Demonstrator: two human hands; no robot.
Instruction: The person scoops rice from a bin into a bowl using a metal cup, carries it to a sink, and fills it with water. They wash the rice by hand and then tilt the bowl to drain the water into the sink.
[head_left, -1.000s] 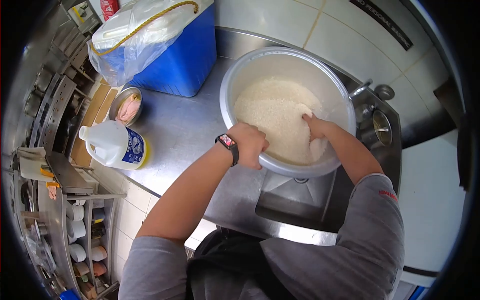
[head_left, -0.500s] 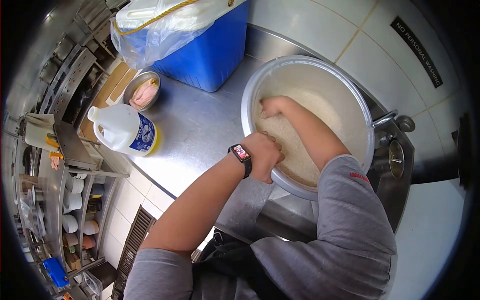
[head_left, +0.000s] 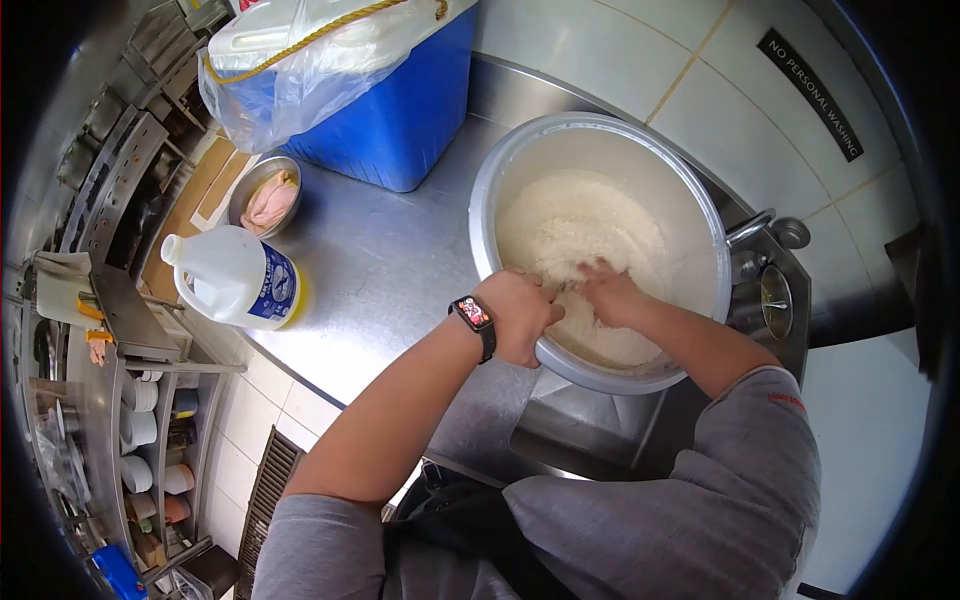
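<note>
A big metal pot [head_left: 704,200] with a wide rolled rim stands tilted slightly over the sink. Pale grains that look like rice [head_left: 592,215] cover its bottom in cloudy, shallow liquid. My left hand [head_left: 516,315], a watch on its wrist, is closed over the near-left part of the rim. Inside the pot, my right hand [head_left: 610,293] touches the grains with its fingers spread; the fingertips are partly sunk in them.
A blue cooler [head_left: 400,125] with plastic and rope stands behind on the steel counter [head_left: 375,240]. Left of the pot are a plastic jug [head_left: 228,278] and a metal bowl [head_left: 237,205] holding pink meat. The sink [head_left: 580,425] lies below the pot; shelves [head_left: 165,450] stand left.
My right hand has moved from the pot's far-left side toward its near side, and its elbow has swung out to the right. My left hand stays on the rim. The grains have shifted.
</note>
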